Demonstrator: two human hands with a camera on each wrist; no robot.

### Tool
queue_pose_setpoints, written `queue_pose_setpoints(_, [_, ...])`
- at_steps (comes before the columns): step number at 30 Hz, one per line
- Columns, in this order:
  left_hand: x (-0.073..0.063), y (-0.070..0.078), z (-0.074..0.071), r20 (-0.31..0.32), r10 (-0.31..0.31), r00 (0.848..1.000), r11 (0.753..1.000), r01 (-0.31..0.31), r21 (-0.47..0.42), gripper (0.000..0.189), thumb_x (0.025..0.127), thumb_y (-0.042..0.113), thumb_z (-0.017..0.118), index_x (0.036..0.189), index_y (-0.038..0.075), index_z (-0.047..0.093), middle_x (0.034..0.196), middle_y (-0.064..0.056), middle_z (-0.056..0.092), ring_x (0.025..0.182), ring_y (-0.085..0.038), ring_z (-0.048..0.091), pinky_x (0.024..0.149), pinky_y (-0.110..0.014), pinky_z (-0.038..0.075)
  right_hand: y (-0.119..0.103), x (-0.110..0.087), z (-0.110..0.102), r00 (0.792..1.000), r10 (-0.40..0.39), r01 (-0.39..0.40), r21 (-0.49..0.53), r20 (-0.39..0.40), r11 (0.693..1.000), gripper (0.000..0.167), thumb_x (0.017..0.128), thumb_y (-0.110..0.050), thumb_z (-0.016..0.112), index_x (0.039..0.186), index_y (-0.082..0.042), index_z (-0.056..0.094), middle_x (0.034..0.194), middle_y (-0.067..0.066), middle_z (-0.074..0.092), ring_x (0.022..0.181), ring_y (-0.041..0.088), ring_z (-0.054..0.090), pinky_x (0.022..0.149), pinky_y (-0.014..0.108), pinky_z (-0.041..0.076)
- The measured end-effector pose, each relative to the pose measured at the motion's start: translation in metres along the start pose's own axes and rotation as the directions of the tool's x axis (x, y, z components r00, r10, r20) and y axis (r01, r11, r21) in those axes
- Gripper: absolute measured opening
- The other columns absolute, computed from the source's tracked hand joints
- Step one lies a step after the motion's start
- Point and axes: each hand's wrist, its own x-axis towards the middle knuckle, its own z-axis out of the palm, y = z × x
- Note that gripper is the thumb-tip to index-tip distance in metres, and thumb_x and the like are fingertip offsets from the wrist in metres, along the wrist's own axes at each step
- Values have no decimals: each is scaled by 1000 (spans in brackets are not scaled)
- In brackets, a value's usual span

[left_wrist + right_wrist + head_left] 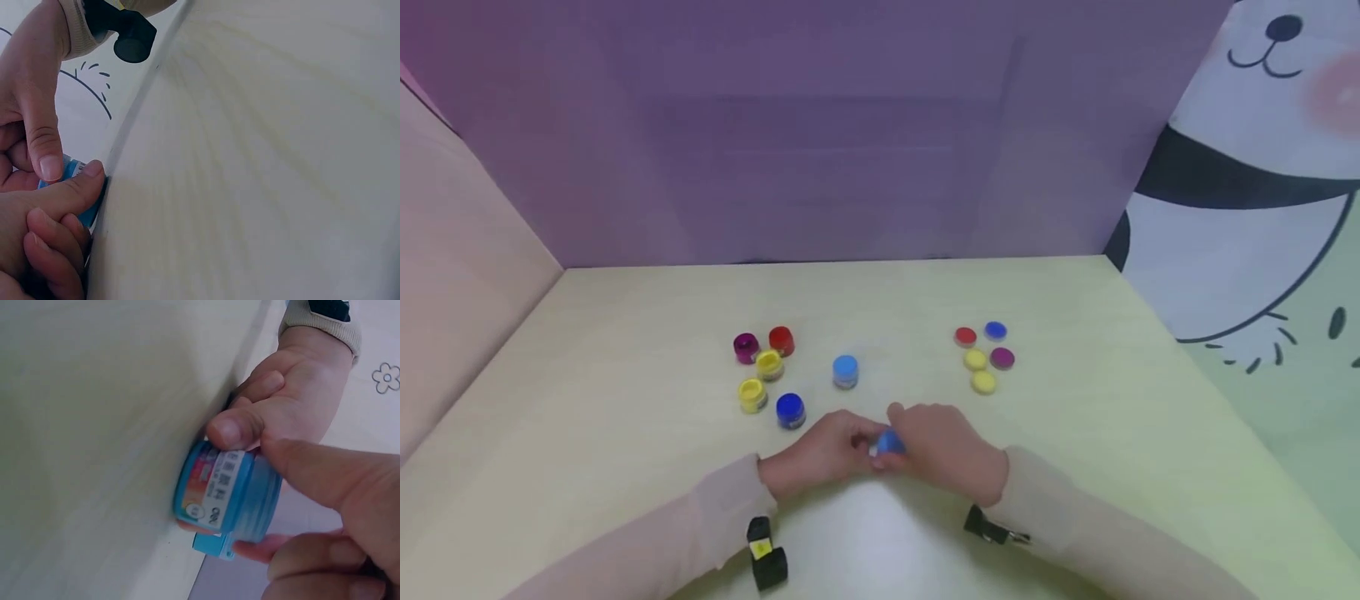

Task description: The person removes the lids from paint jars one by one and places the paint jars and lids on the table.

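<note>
Both hands meet over the near part of the table, around a small light-blue paint jar (891, 442). In the right wrist view the jar (215, 487) lies on its side in the fingers, its printed label showing. My left hand (831, 447) grips the labelled body. With thumb and fingers, my right hand (947, 446) holds the translucent blue end, which looks like the lid. Fingers cover most of the jar in the left wrist view. Beyond the hands, another light-blue jar (846, 372) stands upright on the table.
Left of centre stand a dark-blue jar (791, 411), a purple jar (746, 348), a red jar (782, 341) and two yellow jars (752, 396). Several loose lids lie to the right, among them a red lid (966, 337) and a purple lid (1002, 358). A purple panel (850, 167) borders the back.
</note>
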Motion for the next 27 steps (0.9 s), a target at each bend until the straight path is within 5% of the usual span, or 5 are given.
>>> queue_pose_setpoints(3, [-1, -2, 0, 10, 16, 1000, 1000, -16, -11, 22, 85, 6, 68, 104, 15, 73, 84, 3, 66, 71, -7, 52, 65, -19, 40, 4, 2, 2, 999, -48, 48, 6, 9, 999, 37, 82, -42, 70, 86, -9, 52, 59, -3, 43, 51, 11, 40, 47, 22, 34])
queue_pose_setpoints(17, [-1, 4, -7, 50, -45, 998, 997, 48, -66, 13, 85, 15, 70, 98, 16, 72, 76, 2, 62, 53, -9, 46, 50, -19, 36, 16, 14, -3, 984, -152, 137, 149, 97, 979, 31, 81, -34, 74, 84, -13, 50, 63, -6, 45, 58, 10, 43, 56, 21, 37])
queue_pose_setpoints(27, [1, 3, -7, 52, -104, 993, 992, 107, -60, 11, 85, 15, 70, 96, 18, 70, 73, 3, 61, 54, -10, 49, 52, -20, 38, 23, 17, -10, 943, -304, 276, 190, 135, 942, 24, 83, -26, 73, 87, -14, 53, 68, -9, 48, 62, 7, 46, 61, 19, 41])
